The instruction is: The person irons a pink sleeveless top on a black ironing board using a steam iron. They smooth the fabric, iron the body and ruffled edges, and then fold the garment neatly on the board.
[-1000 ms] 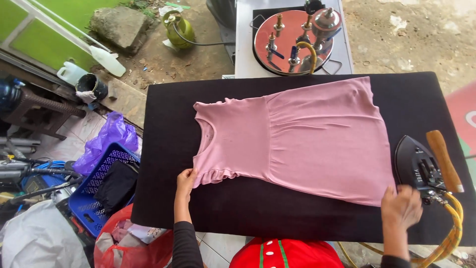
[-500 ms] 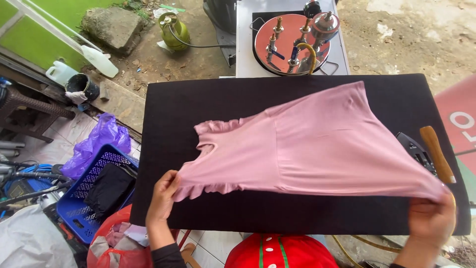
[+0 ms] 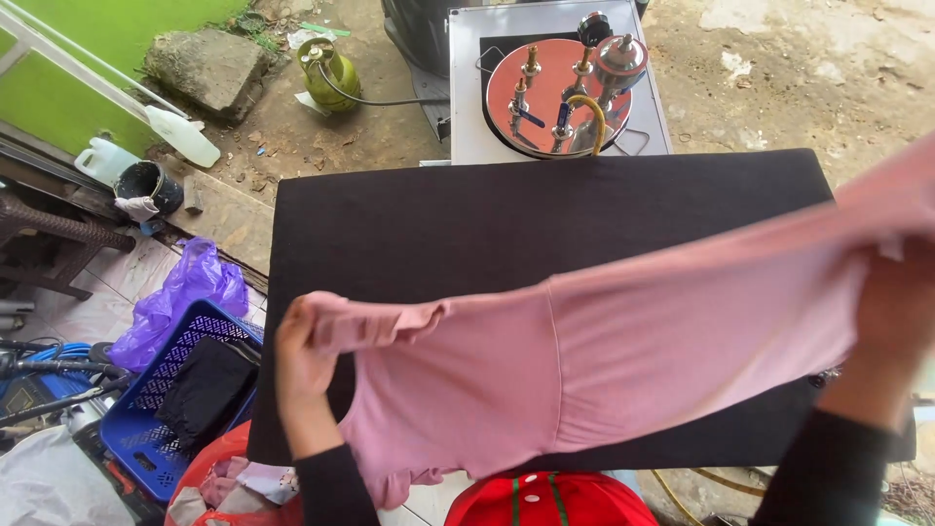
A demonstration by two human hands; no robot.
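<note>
Fingers of left hand (image 3: 304, 365) and right hand (image 3: 891, 312) clamped on pink dress (image 3: 623, 365) ends, lifted off bare black board (image 3: 467, 229)

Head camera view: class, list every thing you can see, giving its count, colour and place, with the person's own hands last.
dress: one, pink, held up over the board
ironing board: one, black, centre
boiler: one, silver with a reddish top, behind the board
gas bottle: one, green, on the ground upper left
crate: one, blue, lower left
plastic bag: one, purple, beside the crate
jugs: two, white, far left
left hand: grips the dress shoulder
right hand: grips the dress hem
</note>
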